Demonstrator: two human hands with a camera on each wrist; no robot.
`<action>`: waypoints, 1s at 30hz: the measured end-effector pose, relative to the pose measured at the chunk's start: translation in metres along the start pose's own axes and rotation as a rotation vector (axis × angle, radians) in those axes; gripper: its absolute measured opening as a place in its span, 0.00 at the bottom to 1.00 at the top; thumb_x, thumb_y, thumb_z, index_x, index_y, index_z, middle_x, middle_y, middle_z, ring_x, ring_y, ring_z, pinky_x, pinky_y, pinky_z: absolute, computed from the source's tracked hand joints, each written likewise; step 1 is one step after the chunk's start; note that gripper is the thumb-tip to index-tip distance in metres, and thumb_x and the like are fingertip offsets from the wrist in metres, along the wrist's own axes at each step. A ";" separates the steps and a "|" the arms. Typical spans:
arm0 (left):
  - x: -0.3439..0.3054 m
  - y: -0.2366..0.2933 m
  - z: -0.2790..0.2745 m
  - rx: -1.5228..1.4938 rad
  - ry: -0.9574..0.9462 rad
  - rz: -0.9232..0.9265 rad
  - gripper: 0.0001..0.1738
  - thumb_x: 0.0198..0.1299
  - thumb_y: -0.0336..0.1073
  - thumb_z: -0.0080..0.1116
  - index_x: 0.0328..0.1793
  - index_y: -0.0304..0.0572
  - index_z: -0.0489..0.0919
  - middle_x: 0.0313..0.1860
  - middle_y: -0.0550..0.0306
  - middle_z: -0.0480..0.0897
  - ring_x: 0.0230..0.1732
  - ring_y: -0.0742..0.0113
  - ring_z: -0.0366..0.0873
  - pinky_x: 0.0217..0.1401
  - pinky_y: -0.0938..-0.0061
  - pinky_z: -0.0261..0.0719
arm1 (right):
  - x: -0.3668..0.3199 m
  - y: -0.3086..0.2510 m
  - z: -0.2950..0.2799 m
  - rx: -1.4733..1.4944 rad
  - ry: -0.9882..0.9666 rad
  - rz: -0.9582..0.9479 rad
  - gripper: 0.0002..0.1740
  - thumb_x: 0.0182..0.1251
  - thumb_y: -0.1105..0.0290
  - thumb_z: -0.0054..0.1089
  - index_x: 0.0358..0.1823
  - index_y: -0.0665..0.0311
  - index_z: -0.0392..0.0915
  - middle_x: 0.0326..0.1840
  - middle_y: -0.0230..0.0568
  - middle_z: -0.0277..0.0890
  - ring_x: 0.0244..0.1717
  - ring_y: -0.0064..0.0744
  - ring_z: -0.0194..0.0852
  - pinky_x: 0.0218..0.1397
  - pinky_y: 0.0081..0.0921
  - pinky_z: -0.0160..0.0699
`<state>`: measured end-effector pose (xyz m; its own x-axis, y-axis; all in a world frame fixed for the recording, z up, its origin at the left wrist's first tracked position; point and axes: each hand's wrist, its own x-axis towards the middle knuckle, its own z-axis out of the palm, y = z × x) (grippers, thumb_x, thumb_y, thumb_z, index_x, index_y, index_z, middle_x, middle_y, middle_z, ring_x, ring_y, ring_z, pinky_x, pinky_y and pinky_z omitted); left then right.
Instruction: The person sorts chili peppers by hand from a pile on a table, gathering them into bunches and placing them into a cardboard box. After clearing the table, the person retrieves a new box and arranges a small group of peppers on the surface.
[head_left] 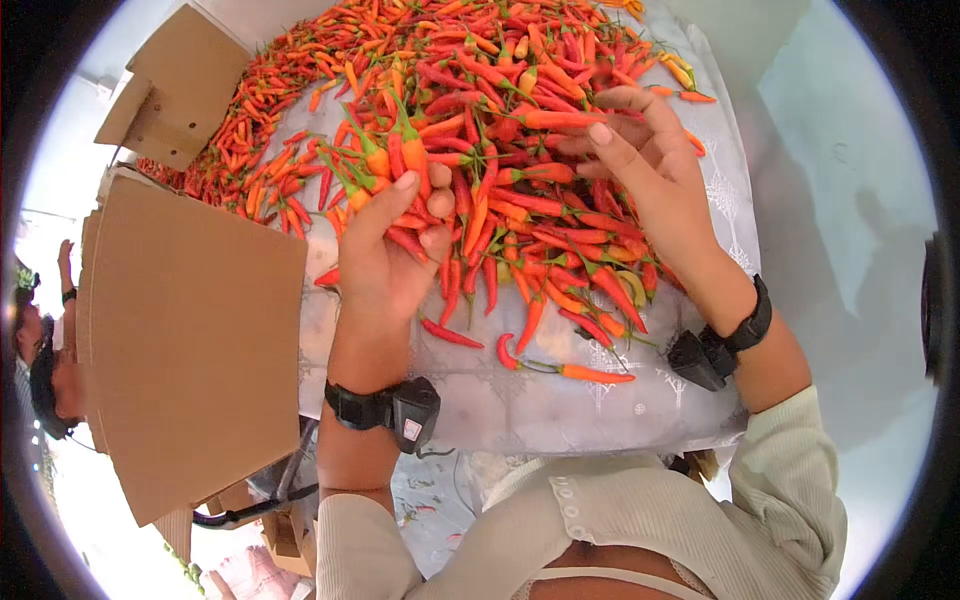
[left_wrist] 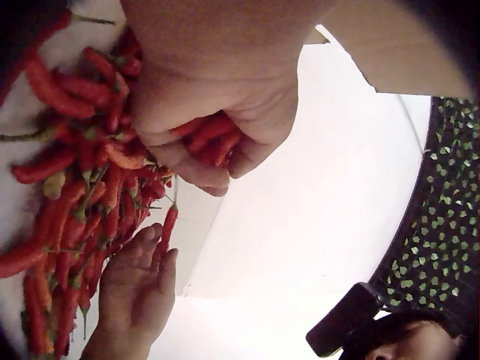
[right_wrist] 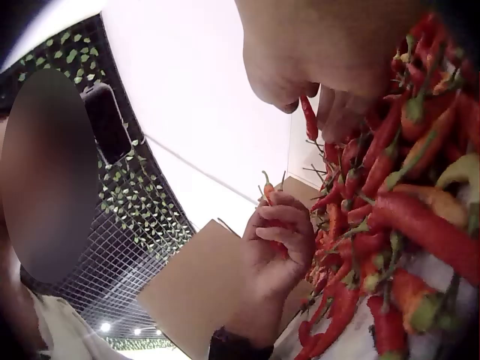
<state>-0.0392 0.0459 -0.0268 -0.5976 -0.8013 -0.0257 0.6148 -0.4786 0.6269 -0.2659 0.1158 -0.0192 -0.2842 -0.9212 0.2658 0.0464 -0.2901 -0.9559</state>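
Red and orange chillies lie heaped over the table, whose pale patterned cover shows along the near and right edges; the heap runs out of the top of the head view, so where it ends at the far side cannot be told. A few chillies lie apart from it toward the near edge, among them an orange-red one and a curved red one. Above the left part of the heap, the left hand is curled round a bunch of chillies, green stems upward; palm and fingers cover much of the bunch, and its number cannot be counted. The right hand, over the right part of the heap, pinches a single red chilli between thumb and fingers, its stem end toward the left hand. Some of the right fingers are blurred or hidden behind the thumb, and the right wrist view cuts this hand off at the top. Beside the table's left edge stands a cardboard box, its inside out of sight. Farther left, another person is only partly visible and small, cropped near the dark rim.
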 end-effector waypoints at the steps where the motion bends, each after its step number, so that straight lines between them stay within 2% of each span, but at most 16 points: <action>1: 0.001 0.001 -0.001 0.003 0.011 -0.006 0.14 0.64 0.31 0.51 0.55 0.36 0.75 0.44 0.54 0.81 0.38 0.72 0.76 0.26 0.86 0.75 | 0.000 0.003 0.002 -0.021 0.009 -0.073 0.22 0.66 0.65 0.61 0.54 0.68 0.64 0.44 0.44 0.77 0.47 0.33 0.78 0.47 0.27 0.79; 3: 0.001 0.000 0.000 0.009 -0.016 -0.006 0.14 0.64 0.31 0.51 0.54 0.36 0.75 0.44 0.54 0.81 0.38 0.73 0.76 0.25 0.86 0.75 | -0.001 0.008 0.004 -0.061 0.030 -0.226 0.19 0.62 0.67 0.65 0.50 0.65 0.70 0.42 0.41 0.77 0.47 0.35 0.78 0.47 0.27 0.77; 6: 0.000 -0.001 0.003 0.019 -0.038 0.008 0.14 0.64 0.30 0.51 0.54 0.36 0.75 0.43 0.55 0.81 0.37 0.73 0.76 0.25 0.86 0.74 | -0.004 -0.010 -0.009 -0.764 -0.201 -0.365 0.13 0.51 0.69 0.70 0.37 0.61 0.77 0.38 0.39 0.75 0.43 0.39 0.76 0.45 0.31 0.74; 9: -0.001 -0.002 0.004 0.018 -0.045 0.013 0.14 0.63 0.30 0.52 0.54 0.35 0.75 0.43 0.55 0.81 0.37 0.72 0.76 0.25 0.85 0.74 | -0.011 -0.013 -0.004 -1.051 -0.256 -0.402 0.11 0.44 0.69 0.73 0.28 0.60 0.78 0.35 0.38 0.73 0.40 0.41 0.72 0.44 0.35 0.71; 12: -0.001 -0.001 0.004 0.011 -0.040 0.011 0.14 0.63 0.30 0.52 0.54 0.36 0.75 0.43 0.55 0.81 0.37 0.72 0.76 0.24 0.85 0.73 | -0.010 -0.011 -0.004 -1.103 -0.325 -0.442 0.14 0.43 0.69 0.74 0.30 0.62 0.77 0.31 0.38 0.71 0.36 0.42 0.70 0.41 0.34 0.71; 15: -0.001 -0.002 0.004 0.021 -0.033 0.019 0.13 0.63 0.29 0.52 0.54 0.36 0.75 0.42 0.55 0.81 0.37 0.72 0.75 0.24 0.85 0.72 | -0.012 -0.010 0.000 -1.085 -0.285 -0.575 0.14 0.43 0.69 0.73 0.32 0.61 0.78 0.31 0.37 0.71 0.36 0.41 0.70 0.41 0.34 0.70; 18: -0.001 -0.002 0.004 0.027 -0.021 0.015 0.13 0.63 0.29 0.52 0.53 0.36 0.76 0.42 0.55 0.81 0.36 0.72 0.75 0.23 0.85 0.71 | -0.011 -0.004 0.000 -1.085 -0.289 -0.564 0.11 0.46 0.67 0.70 0.32 0.59 0.80 0.32 0.36 0.71 0.41 0.39 0.71 0.44 0.35 0.72; 21: 0.000 -0.003 0.003 0.032 -0.028 0.020 0.12 0.63 0.28 0.52 0.52 0.36 0.76 0.42 0.55 0.80 0.36 0.72 0.75 0.23 0.85 0.70 | -0.012 -0.006 0.000 -1.124 -0.362 -0.474 0.11 0.47 0.67 0.69 0.33 0.59 0.80 0.33 0.36 0.71 0.41 0.38 0.72 0.44 0.35 0.72; 24: 0.000 -0.004 0.005 0.038 -0.030 0.015 0.11 0.63 0.28 0.52 0.51 0.35 0.76 0.41 0.55 0.80 0.36 0.72 0.75 0.23 0.85 0.70 | -0.015 -0.007 0.002 -1.139 -0.334 -0.520 0.12 0.47 0.66 0.69 0.33 0.60 0.80 0.32 0.38 0.71 0.40 0.39 0.72 0.43 0.36 0.72; 27: 0.001 -0.005 0.005 0.038 -0.040 0.001 0.11 0.64 0.28 0.51 0.51 0.34 0.76 0.42 0.55 0.80 0.36 0.72 0.75 0.23 0.85 0.70 | -0.016 -0.002 -0.002 -1.003 -0.336 -0.414 0.13 0.48 0.68 0.70 0.35 0.61 0.78 0.31 0.37 0.68 0.37 0.40 0.69 0.41 0.36 0.70; 30: 0.000 -0.005 0.004 0.024 -0.026 0.000 0.11 0.63 0.28 0.51 0.51 0.34 0.76 0.42 0.55 0.80 0.36 0.72 0.75 0.23 0.84 0.70 | -0.013 0.002 -0.005 -1.020 -0.325 -0.421 0.13 0.49 0.68 0.70 0.35 0.61 0.77 0.32 0.37 0.68 0.39 0.41 0.69 0.41 0.36 0.70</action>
<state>-0.0443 0.0497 -0.0265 -0.6111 -0.7915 -0.0052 0.6024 -0.4694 0.6455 -0.2665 0.1286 -0.0252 0.1736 -0.8674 0.4664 -0.8323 -0.3824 -0.4013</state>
